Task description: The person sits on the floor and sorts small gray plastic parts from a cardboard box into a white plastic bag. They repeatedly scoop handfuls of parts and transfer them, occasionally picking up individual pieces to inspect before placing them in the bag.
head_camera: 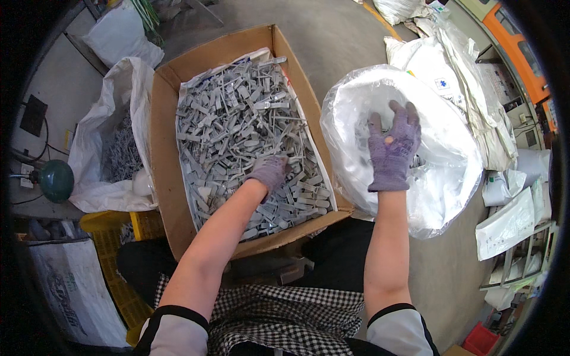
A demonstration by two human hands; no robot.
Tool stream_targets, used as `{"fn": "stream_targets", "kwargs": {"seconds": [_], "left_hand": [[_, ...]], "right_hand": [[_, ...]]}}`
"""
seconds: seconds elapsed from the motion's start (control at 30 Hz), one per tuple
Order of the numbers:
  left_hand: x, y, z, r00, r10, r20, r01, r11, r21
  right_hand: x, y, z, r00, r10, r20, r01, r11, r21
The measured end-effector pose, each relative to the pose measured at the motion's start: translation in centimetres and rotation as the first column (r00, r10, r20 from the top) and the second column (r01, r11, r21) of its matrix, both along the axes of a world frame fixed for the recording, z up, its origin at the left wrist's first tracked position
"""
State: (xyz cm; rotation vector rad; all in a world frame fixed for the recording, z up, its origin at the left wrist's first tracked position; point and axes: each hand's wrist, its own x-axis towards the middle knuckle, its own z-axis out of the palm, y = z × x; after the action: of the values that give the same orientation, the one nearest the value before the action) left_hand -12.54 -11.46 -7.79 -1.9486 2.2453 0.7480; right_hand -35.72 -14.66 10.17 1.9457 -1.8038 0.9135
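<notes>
A cardboard box [164,147] lined with a white sheet stands before me, filled with loose grey plastic moulded parts [231,115]. My left hand [269,171], in a purple knit glove, rests on the pile with its fingers curled among the parts. Its fingertips are partly hidden, so whether it grips a part is unclear. To the right, my gloved right hand [394,142] is over the mouth of a clear plastic bag [445,133], back upward and fingers spread. I see nothing held in it. Some grey pieces show dimly inside the bag beneath this hand.
A white woven sack [89,155] holding thin grey scraps stands left of the box. Below it is a yellow plastic crate [104,253]. White sacks [427,66] lie behind the clear bag, and a metal rack [521,258] stands at far right.
</notes>
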Motion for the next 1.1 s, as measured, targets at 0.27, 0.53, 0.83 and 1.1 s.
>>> {"fn": "stream_targets", "kwargs": {"seconds": [0.27,0.53,0.83,1.1], "left_hand": [[9.0,7.3,12.3,0.596,0.464,-0.656,-0.486,0.858,0.165],[11.2,13.3,17.3,0.083,0.387,-0.918,-0.347,0.875,0.338],[3.3,9.7,16.2,-0.323,0.353,-0.878,-0.625,0.618,0.478],[7.5,3.8,4.4,0.698,0.370,-0.613,-0.444,0.895,0.034]], "right_hand": [[4.7,3.6,1.4,0.703,0.609,0.367,-0.608,0.783,-0.134],[12.3,7.7,-2.7,0.440,0.791,0.426,-0.890,0.321,0.322],[11.5,5.4,-3.9,-0.098,-0.371,0.923,-0.852,0.510,0.115],[2.8,1.5,2.5,-0.086,0.180,0.980,-0.226,0.954,-0.195]]}}
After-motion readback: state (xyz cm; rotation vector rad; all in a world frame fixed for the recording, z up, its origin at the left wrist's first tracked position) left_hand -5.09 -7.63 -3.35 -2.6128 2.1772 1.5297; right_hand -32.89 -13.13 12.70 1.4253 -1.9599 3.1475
